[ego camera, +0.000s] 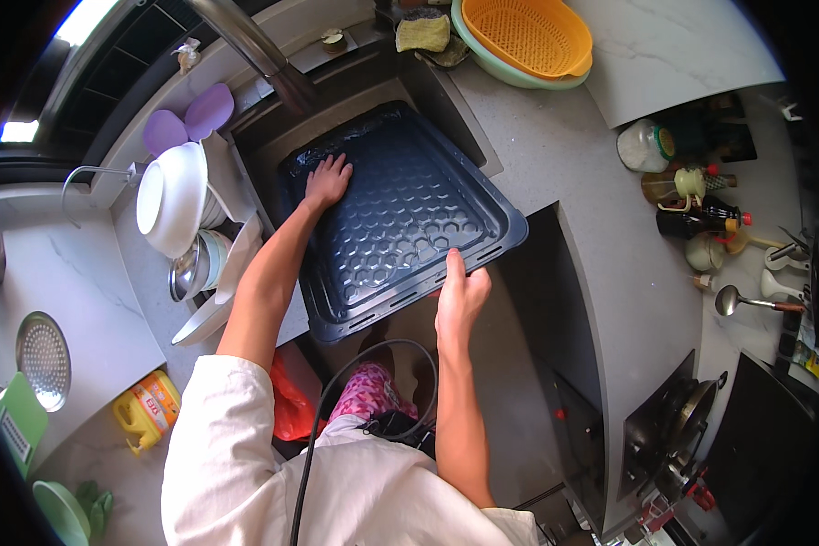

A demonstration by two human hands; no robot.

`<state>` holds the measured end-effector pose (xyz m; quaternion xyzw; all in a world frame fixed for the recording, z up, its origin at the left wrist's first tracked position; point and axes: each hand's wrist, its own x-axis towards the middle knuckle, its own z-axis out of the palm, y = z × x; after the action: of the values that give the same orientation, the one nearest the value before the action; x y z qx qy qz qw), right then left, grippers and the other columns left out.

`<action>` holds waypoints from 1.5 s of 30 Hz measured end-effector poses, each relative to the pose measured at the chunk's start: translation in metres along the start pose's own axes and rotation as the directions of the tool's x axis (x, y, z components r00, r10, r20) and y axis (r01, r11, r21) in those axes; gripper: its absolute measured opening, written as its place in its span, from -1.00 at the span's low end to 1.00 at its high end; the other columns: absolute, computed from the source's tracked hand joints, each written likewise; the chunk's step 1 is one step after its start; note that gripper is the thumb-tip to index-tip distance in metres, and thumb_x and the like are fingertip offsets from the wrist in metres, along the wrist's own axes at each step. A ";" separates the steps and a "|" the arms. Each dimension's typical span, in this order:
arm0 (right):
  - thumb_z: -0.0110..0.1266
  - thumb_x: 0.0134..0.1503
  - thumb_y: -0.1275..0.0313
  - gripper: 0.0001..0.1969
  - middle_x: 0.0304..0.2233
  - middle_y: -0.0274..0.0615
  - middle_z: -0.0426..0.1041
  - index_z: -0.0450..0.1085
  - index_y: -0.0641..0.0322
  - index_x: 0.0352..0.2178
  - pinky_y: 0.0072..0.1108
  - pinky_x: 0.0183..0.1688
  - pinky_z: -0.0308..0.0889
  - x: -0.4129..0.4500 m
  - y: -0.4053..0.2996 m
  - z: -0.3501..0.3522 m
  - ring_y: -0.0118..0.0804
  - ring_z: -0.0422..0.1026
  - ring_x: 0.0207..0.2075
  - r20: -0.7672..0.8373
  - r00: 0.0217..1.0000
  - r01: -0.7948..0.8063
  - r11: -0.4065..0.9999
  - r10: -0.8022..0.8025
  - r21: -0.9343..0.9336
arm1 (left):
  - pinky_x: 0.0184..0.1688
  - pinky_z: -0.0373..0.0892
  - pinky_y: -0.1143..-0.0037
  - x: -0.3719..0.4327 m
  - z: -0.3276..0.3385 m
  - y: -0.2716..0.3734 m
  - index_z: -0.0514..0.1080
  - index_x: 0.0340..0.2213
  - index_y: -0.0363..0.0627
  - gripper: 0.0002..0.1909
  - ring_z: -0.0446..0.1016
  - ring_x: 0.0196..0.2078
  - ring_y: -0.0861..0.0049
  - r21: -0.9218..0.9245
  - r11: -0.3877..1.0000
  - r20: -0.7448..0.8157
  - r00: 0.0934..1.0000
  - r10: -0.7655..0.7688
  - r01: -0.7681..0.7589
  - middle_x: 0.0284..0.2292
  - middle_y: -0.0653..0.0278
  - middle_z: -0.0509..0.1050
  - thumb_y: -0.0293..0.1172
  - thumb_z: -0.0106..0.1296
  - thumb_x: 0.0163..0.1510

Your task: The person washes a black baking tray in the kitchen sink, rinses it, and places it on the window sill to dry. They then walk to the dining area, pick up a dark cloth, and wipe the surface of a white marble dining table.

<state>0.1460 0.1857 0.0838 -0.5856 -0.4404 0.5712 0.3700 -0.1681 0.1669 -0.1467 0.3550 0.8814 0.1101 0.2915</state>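
A dark oven tray with a hexagon-patterned base lies tilted across the kitchen sink, its far end down in the basin and its near edge jutting over the counter front. Wet patches shine at the far end. My left hand rests with spread fingers on the tray's inner surface, near its left side. My right hand grips the near rim, thumb on top and fingers below. Over the basin's back left part reaches a metal faucet.
White bowls and plates are stacked left of the sink. An orange colander in a green basin and a yellow sponge lie behind. Bottles, a ladle and a pan are at right. A black cable loops before my waist.
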 end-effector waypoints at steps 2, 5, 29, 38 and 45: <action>0.11 0.22 0.29 -0.54 -0.69 -0.21 0.31 0.30 0.58 -0.58 -0.37 -0.51 0.30 0.001 0.003 0.001 -0.41 0.31 -0.62 -0.005 1.000 -0.005 0.996 0.005 -0.090 | 0.39 -0.10 0.03 -0.004 0.004 -0.006 0.08 0.34 0.14 -0.30 -0.06 0.43 0.07 -0.009 1.000 0.018 1.000 0.002 -0.002 0.38 0.06 -0.01 0.17 -0.40 0.30; 0.09 0.23 0.29 -0.56 -0.65 -0.15 0.38 0.35 0.61 -0.53 -0.35 -0.46 0.35 0.004 0.015 0.001 -0.35 0.37 -0.58 -0.043 0.994 0.095 0.981 -0.104 -0.172 | 0.39 -0.09 0.03 -0.009 0.002 -0.005 0.08 0.34 0.15 -0.31 -0.06 0.43 0.07 -0.002 1.000 0.029 0.999 0.025 -0.025 0.38 0.07 -0.01 0.15 -0.40 0.30; 0.07 0.03 0.32 -0.64 -0.63 0.25 0.36 0.23 0.48 -0.62 -0.11 -0.35 0.30 -0.004 -0.123 0.064 0.32 0.37 -0.52 0.043 0.822 0.517 0.711 -0.568 -0.476 | 0.15 0.34 0.25 -0.206 -0.065 0.032 0.50 -0.04 -0.27 -0.46 0.45 0.07 -0.02 -0.525 0.847 -0.202 0.979 -0.027 -0.085 -0.06 -0.21 0.52 -0.08 0.01 0.09; 0.08 0.08 0.36 -0.68 -0.64 0.15 0.41 0.23 0.36 -0.64 -0.12 -0.40 0.32 -0.032 -0.200 0.111 0.29 0.43 -0.50 0.275 0.602 0.754 0.421 -0.750 -0.503 | -0.05 0.49 0.38 -0.265 -0.027 0.051 0.26 0.11 -0.27 -0.47 0.48 -0.03 0.30 -0.916 -0.307 0.316 0.936 -0.158 0.257 -0.01 0.03 0.42 -0.19 0.05 0.23; 0.08 0.08 0.37 -0.71 -0.62 0.19 0.42 0.27 0.36 -0.62 -0.13 -0.42 0.34 -0.044 -0.229 0.124 0.29 0.43 -0.51 0.388 0.397 0.850 0.173 -0.832 -0.498 | 0.01 0.43 0.43 -0.264 -0.037 0.101 0.41 -0.13 -0.27 -0.72 0.48 -0.21 0.50 -0.835 -0.481 0.199 0.961 0.190 0.268 -0.22 0.24 0.50 -0.27 0.01 0.30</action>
<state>0.0032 0.2130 0.3046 -0.3227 -0.8549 0.0948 0.3950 0.0190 0.0583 0.0386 -0.0964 0.3141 0.7529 0.5703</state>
